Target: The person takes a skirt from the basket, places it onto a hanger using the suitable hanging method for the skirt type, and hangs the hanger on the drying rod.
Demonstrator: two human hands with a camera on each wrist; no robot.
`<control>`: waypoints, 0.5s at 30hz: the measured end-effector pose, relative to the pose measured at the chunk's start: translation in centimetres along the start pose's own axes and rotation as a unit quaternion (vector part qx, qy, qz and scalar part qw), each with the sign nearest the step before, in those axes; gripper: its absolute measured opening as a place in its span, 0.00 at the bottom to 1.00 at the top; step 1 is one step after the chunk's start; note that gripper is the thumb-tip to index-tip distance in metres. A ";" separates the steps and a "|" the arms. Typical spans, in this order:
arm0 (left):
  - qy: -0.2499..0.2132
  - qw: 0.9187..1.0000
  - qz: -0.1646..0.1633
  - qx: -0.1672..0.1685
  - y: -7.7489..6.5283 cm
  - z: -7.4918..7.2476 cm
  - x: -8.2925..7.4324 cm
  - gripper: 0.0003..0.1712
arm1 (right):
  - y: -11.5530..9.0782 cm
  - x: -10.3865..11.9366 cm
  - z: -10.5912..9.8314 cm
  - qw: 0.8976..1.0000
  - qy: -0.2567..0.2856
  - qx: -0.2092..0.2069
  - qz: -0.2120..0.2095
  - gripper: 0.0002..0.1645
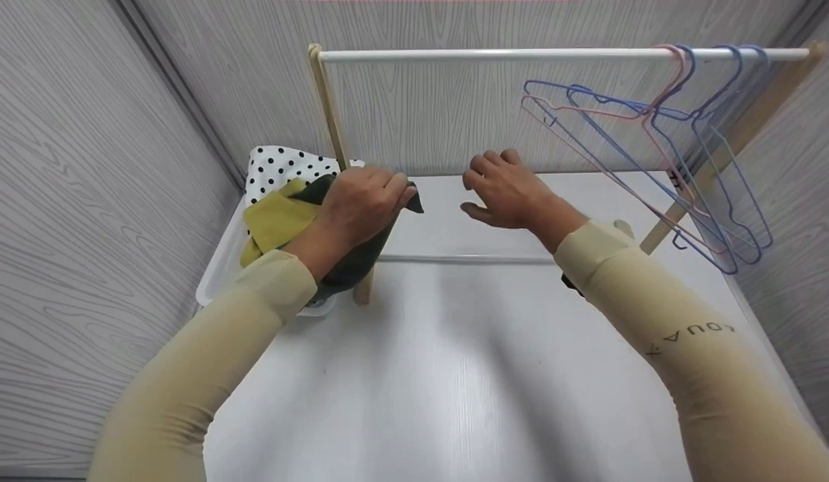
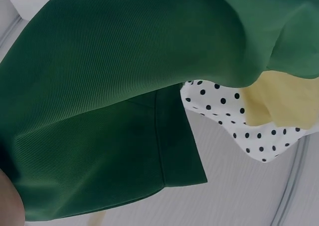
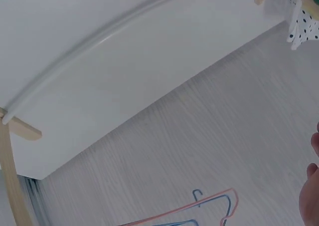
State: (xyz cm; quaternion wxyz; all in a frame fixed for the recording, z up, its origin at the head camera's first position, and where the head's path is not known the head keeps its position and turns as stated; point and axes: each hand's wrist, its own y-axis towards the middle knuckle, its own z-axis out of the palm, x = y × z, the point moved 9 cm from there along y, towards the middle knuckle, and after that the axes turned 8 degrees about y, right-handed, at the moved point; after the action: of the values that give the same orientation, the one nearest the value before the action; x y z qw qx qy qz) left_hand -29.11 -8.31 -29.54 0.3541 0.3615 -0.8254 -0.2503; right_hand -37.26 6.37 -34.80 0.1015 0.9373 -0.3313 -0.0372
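Note:
My left hand (image 1: 364, 204) grips a dark green garment (image 1: 364, 261) by its upper part, and the cloth hangs down over the basket's near side. In the left wrist view the green fabric (image 2: 124, 51) fills most of the picture, with a stitched hem on one edge. My right hand (image 1: 504, 191) is in the air to the right of it, fingers loosely bent and apart from the thumb, touching nothing. Below and left of the left hand lie a mustard-yellow cloth (image 1: 280, 217) and a white cloth with black dots (image 1: 273, 171).
A white basket (image 1: 217, 274) under the cloths stands at the left. The clothes rack has a white top bar (image 1: 494, 55) and wooden posts. Pink and blue hangers (image 1: 682, 114) hang at its right end. A small dark thing (image 1: 571, 284) shows partly behind the right sleeve.

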 end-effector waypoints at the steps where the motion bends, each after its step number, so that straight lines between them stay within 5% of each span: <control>1: 0.000 1.000 0.002 -0.001 0.3 0.0 -0.2 0.21 | 0.2 0.4 0.3 1.000 0.005 0.006 0.001 0.22; 7: -0.010 1.000 0.009 -0.026 1.6 -0.8 -1.4 0.20 | 1.2 2.4 1.5 0.998 0.058 -0.005 0.019 0.26; 15: -0.036 0.998 0.017 -0.056 2.2 -1.4 -2.3 0.18 | 1.0 2.5 0.8 0.989 0.120 -0.070 0.052 0.14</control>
State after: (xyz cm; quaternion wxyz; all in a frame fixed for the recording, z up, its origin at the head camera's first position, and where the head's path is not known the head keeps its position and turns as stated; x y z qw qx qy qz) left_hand -27.86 -5.46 -28.13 0.3478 0.3178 -0.8283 -0.3032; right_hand -36.01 3.90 -35.36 0.2079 0.9072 -0.3611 0.0576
